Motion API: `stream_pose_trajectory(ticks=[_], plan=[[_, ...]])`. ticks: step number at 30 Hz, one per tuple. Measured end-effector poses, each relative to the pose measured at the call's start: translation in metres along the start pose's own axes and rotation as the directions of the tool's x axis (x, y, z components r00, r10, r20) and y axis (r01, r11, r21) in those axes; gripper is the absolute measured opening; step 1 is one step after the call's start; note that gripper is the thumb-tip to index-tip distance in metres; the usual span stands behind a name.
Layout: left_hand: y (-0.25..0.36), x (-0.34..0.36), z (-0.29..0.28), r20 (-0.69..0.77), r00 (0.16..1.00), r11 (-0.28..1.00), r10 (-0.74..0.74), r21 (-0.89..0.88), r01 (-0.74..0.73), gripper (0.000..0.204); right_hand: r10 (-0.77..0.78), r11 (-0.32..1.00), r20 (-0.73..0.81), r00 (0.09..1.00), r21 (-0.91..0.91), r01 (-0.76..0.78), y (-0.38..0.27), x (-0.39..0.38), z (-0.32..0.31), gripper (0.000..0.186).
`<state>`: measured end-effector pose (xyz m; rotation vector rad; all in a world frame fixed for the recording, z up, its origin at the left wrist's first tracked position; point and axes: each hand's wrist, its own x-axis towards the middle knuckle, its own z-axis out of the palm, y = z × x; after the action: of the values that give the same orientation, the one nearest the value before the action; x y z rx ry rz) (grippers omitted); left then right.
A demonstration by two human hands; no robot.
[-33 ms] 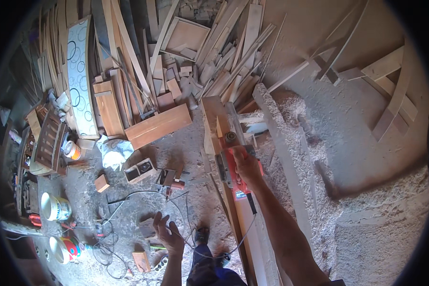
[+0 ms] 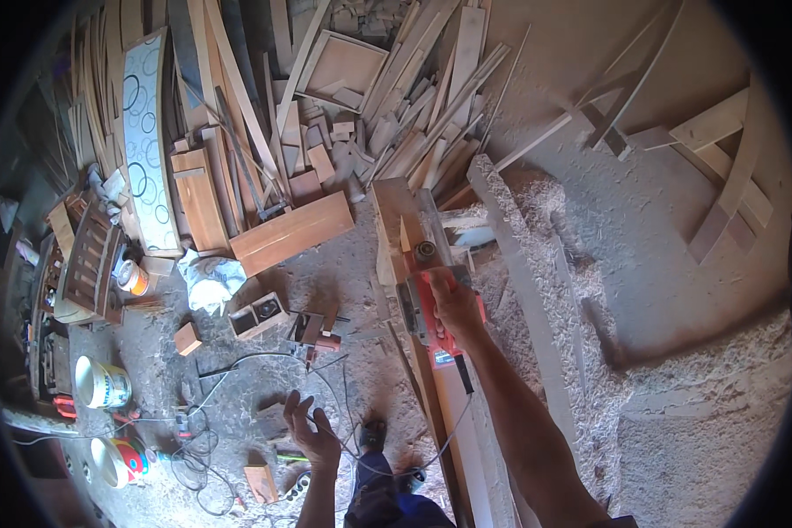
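Note:
My right hand (image 2: 455, 306) is wrapped round the handle of a red electric hand planer (image 2: 421, 310). The planer rests on top of a long wooden board (image 2: 454, 414), which runs from near my body toward the far wood pile. A round dark knob (image 2: 425, 250) sits at the planer's far end. From its near end a grey power cord (image 2: 445, 447) loops down and left, passing by my left hand (image 2: 313, 436). That hand hangs over the floor left of the board, fingers apart and slightly curled, with nothing visibly held.
Wood shavings (image 2: 537, 290) cover the ground right of the board, around a long plank (image 2: 524, 251). Offcuts (image 2: 396, 132) pile up at the back. Left of me are a second red power tool (image 2: 317, 334), a divided wooden box (image 2: 259, 315), tangled cords (image 2: 198, 462) and white buckets (image 2: 104, 384).

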<state>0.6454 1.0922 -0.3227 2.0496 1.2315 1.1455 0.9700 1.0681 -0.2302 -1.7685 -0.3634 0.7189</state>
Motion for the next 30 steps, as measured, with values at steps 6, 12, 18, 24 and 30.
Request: stream_pose_trajectory(ticks=[6,12,18,24,30], plan=[[-0.032,0.016,0.038,0.031,0.998,0.999,-0.052,0.006,0.052,0.018,0.033,0.999,0.043,0.999,0.021,-0.034,-0.026,0.050,0.015,0.039],[-0.066,0.006,0.058,0.156,0.973,0.986,-0.169,0.019,0.168,0.024,0.025,1.000,0.060,0.998,0.002,-0.025,-0.045,0.099,0.028,0.045],[-0.094,-0.039,0.063,0.412,0.879,0.967,-0.238,0.019,0.253,0.037,0.082,0.997,0.016,0.997,0.010,-0.082,-0.064,0.136,0.048,0.041],[-0.089,-0.075,0.065,0.605,0.692,0.858,-0.395,-0.025,0.512,0.050,-0.071,0.996,0.038,0.997,0.060,0.069,-0.074,0.190,0.048,0.057],[-0.149,-0.097,0.065,0.610,0.743,0.957,-0.274,0.099,0.272,0.058,-0.498,0.858,-0.166,0.851,0.050,0.512,-0.019,0.089,0.053,0.060]])
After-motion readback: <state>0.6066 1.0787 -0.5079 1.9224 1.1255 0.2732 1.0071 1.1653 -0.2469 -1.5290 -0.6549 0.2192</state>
